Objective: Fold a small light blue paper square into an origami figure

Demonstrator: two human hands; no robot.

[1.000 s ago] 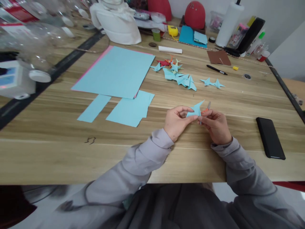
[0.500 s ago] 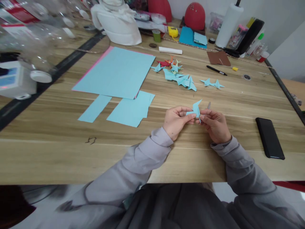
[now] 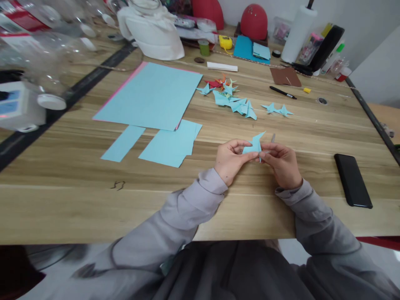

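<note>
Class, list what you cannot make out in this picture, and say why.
All in the head view.
Folded blue paper: partly covered by the left hand and right hand.
Grey pointed tip: the rest is hidden behind the right hand.
Clear bottles: blurred, some cut off by the left edge.

Folded piece point(image 3: 256, 145): light blue. From it, at 10 o'clock, sheet point(image 3: 153, 93): light blue, pink along edge. 11 o'clock, figures point(image 3: 239, 105): light blue, red, orange. 1 o'clock, pen point(image 3: 283, 92): black. Bench point(image 3: 78, 204): light brown, streaked grain. Sleeves point(image 3: 184, 204): grey.
</note>
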